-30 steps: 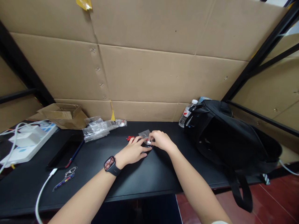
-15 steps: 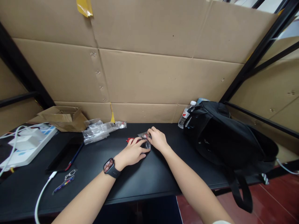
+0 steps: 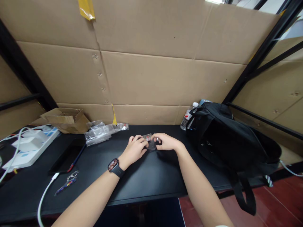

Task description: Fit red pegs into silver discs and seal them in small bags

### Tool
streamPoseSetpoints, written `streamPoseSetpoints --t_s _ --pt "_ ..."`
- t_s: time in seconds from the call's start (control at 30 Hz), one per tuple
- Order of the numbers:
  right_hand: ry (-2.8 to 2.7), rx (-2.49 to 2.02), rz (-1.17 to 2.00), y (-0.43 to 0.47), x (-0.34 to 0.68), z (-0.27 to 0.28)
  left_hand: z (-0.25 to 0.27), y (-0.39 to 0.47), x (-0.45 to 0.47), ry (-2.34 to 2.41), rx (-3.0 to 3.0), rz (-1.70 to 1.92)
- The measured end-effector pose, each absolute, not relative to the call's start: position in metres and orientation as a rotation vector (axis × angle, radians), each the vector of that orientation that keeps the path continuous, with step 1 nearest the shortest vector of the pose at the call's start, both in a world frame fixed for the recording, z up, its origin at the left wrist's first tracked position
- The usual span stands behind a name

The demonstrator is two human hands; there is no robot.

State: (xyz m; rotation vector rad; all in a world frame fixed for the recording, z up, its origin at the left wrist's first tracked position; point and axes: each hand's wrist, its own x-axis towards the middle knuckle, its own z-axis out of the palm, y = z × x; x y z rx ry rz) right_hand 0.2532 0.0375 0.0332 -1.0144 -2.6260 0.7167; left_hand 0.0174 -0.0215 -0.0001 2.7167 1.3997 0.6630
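A small clear plastic bag with something red and round inside lies on the black desk between my hands. My left hand, with a smartwatch on its wrist, is closed with curled fingers at the bag's left edge. My right hand grips the bag's upper right side with its fingertips, the thumb bent below. A red thing lying beside the left fingers is almost wholly hidden by that hand.
Several clear plastic bags lie by an open cardboard box. At left are a power strip, a phone and a keychain. A water bottle and a black backpack stand at right, before a cardboard wall.
My right hand has turned flatter and shifted right, uncovering more of the bag. My left fingers have curled in and now cover most of the red thing.
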Motion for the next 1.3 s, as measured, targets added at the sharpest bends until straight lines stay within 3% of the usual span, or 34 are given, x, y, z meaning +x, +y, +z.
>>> streamPoseSetpoints --t_s 0.33,0.73,1.1,1.3 --pt "-2.538 -1.120 0.484 0.041 0.245 0.024 0.007 -0.022 0.019 1.586 2.552 0.832" --pt "-2.328 -1.363 0.892 0.037 0.251 0.030 -0.005 -0.019 0.027 1.580 2.317 0.941" --pt "-2.514 -1.629 0.502 0.024 0.240 0.038 -0.012 -0.022 0.030 1.605 2.636 0.762" --pt "-2.617 -1.599 0.489 0.025 0.241 0.035 -0.012 -0.024 0.029 1.547 2.687 0.683"
